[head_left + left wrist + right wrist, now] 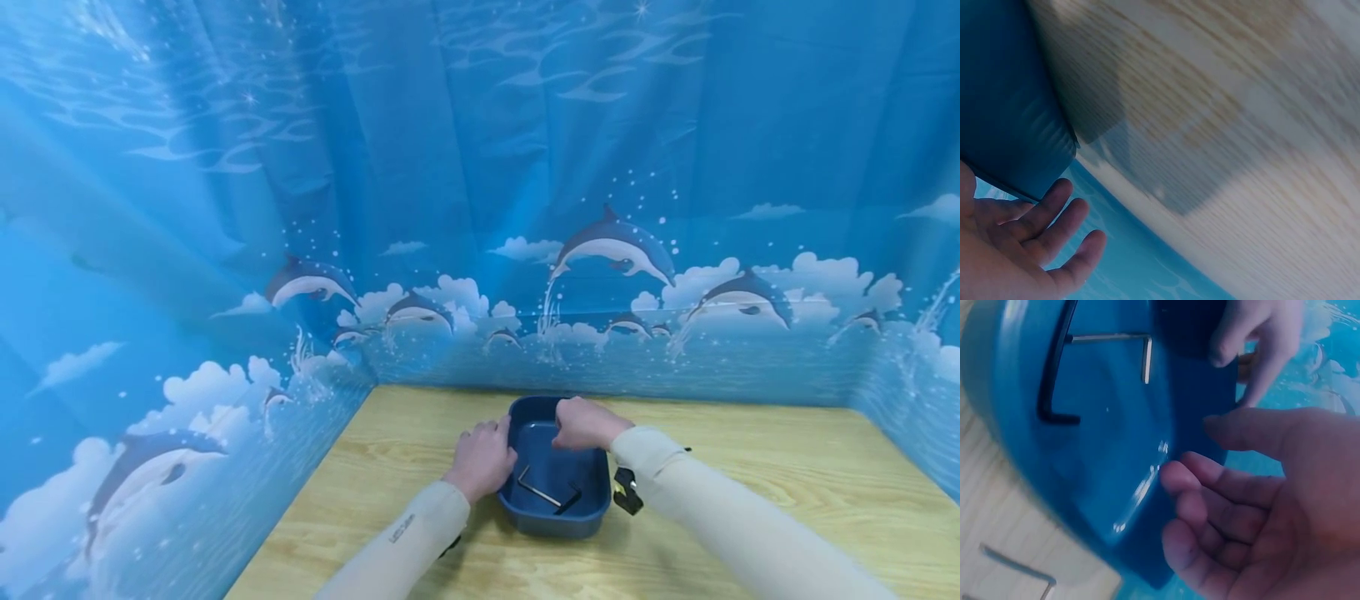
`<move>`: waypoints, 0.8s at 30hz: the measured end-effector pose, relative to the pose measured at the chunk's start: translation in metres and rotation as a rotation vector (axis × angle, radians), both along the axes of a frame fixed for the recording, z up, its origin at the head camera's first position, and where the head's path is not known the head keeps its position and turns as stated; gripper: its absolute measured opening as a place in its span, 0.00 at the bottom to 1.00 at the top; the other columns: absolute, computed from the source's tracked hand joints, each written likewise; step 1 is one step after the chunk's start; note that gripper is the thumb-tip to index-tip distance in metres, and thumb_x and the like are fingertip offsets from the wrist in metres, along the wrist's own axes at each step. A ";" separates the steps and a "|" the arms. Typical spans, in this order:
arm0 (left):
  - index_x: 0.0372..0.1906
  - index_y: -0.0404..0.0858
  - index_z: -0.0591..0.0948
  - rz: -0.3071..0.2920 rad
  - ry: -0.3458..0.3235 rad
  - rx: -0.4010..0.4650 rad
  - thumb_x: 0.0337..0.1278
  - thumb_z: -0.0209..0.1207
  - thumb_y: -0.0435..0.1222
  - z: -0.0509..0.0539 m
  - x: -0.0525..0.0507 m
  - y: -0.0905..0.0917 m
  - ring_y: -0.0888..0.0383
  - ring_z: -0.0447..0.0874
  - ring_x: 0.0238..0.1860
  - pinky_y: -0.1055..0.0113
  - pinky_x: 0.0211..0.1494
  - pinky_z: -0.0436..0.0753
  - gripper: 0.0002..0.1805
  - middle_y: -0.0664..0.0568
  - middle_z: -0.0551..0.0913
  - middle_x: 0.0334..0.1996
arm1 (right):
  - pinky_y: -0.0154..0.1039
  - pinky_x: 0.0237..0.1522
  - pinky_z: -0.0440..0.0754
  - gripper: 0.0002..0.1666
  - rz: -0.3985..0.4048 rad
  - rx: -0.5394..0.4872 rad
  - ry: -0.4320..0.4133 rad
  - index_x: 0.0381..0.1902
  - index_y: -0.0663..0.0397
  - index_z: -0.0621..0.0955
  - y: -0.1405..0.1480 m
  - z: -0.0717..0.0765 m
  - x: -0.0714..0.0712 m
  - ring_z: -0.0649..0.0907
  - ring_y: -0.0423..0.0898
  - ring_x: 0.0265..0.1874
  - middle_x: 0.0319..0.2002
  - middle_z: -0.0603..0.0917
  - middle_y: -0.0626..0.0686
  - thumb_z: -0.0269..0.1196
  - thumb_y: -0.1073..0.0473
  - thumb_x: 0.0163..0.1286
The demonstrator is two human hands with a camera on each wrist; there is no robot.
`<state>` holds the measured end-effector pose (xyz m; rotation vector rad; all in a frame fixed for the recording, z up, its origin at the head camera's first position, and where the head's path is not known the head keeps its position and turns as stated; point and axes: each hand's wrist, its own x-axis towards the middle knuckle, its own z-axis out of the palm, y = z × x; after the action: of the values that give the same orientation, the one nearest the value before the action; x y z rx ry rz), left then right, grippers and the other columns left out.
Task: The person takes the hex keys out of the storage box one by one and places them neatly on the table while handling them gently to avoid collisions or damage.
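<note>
A deep blue plastic bin (558,527) stands on the wooden table. Inside it lie a silver hex key (540,492) and a black hex key (568,501), toward the near end. My left hand (482,458) holds the bin's left rim, thumb on the inner side and fingers outside. Over the far right part of the bin is my right hand (588,423). In the right wrist view its fingers (1210,506) curl loosely, the thumb stands apart, and nothing shows between them.
Outside the bin, another silver hex key (1019,567) lies on the table, partly cut off by the frame. The wooden table (750,500) is bordered by a blue dolphin-print curtain (480,350) at the back and sides.
</note>
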<state>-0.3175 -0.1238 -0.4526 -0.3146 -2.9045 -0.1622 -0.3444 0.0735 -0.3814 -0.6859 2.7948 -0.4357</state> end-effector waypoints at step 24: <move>0.70 0.39 0.73 -0.001 0.019 0.001 0.66 0.57 0.44 0.002 0.000 0.000 0.47 0.82 0.55 0.46 0.54 0.81 0.29 0.44 0.84 0.54 | 0.34 0.16 0.71 0.10 0.050 0.106 -0.203 0.21 0.54 0.83 -0.047 -0.021 0.005 0.77 0.43 0.15 0.17 0.83 0.51 0.74 0.61 0.54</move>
<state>-0.3179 -0.1236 -0.4510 -0.3157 -2.8850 -0.1594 -0.3389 0.0262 -0.4025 -0.6476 2.5840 -0.3248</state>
